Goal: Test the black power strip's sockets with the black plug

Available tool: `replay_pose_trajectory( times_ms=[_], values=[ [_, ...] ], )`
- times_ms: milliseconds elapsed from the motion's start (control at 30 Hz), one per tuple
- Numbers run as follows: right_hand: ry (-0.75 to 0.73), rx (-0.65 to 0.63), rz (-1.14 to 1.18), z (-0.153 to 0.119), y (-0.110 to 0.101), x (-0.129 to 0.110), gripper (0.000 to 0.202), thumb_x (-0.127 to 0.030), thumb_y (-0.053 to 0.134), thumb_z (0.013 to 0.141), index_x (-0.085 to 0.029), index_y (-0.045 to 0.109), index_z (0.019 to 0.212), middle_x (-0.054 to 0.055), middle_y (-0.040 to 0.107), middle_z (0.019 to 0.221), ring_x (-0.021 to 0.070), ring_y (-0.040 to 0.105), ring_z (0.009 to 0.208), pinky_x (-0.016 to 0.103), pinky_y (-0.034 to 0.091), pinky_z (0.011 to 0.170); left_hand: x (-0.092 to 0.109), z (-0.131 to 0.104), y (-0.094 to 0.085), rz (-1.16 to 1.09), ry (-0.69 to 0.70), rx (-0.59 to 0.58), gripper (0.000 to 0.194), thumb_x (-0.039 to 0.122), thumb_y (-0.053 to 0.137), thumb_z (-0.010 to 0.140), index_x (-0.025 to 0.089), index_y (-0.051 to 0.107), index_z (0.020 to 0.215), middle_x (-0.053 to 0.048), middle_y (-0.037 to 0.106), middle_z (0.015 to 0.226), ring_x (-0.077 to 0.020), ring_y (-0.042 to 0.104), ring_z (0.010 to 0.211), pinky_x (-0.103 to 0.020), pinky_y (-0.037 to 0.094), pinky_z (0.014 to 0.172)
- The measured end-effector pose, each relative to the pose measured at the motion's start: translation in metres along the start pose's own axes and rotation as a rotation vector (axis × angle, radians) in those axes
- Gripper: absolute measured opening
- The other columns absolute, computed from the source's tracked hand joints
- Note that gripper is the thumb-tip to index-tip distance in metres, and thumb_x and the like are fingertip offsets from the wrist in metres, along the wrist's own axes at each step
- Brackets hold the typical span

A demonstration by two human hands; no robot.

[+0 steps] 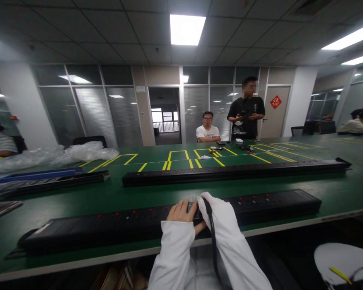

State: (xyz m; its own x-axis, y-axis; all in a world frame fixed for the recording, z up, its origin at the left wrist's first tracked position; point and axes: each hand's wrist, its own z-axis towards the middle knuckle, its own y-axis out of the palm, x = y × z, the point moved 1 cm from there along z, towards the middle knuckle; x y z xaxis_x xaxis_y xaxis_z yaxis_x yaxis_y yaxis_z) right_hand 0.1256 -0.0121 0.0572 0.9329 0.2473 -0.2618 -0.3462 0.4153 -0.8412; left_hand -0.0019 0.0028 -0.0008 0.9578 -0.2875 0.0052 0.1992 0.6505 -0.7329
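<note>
A long black power strip [109,225] with red dots along its top lies near the table's front edge. My left hand [181,211], bare below a white sleeve, grips the strip near its middle, fingers curled over the top. Right beside it, my right hand [216,205] wears a white glove and is closed around the end of a black cable [213,235], pressed against the strip. The cable runs down toward my lap; its end is hidden by the glove. Beyond, a second, longer black power strip [230,172] lies across the table.
The green table [115,201] carries yellow tape marks, with small items at the far side. Plastic wrap [87,152], dark and blue rails [48,177] and a phone [1,208] are on the left. Two people are across the table. A white stool [345,262] stands lower right.
</note>
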Motion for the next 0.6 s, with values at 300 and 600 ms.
replay_pose_trajectory(
  times_ms=[300,600],
  values=[
    [0.007,0.037,0.053,0.014,-0.001,0.006,0.033,-0.044,0.045,0.084,-0.015,0.057,0.095,0.002,0.060,0.088,0.0083,0.056,0.075,0.026,0.047,0.069,0.001,-0.001,0.001,-0.001,-0.014,0.033,0.053,0.059,0.052,0.069,0.029,0.056,0.112,-0.009,0.062,0.108,-0.0270,0.054,0.101,-0.040,0.039,0.086],
    [0.042,0.074,0.086,-0.013,-0.014,0.036,0.031,-0.040,0.044,0.086,-0.018,0.054,0.106,0.003,0.056,0.101,0.0113,0.055,0.085,0.028,0.047,0.074,0.001,-0.001,0.005,-0.015,-0.006,0.072,0.059,0.065,0.050,0.067,0.031,0.055,0.115,-0.010,0.060,0.110,-0.0275,0.054,0.101,-0.039,0.039,0.084]
  ],
)
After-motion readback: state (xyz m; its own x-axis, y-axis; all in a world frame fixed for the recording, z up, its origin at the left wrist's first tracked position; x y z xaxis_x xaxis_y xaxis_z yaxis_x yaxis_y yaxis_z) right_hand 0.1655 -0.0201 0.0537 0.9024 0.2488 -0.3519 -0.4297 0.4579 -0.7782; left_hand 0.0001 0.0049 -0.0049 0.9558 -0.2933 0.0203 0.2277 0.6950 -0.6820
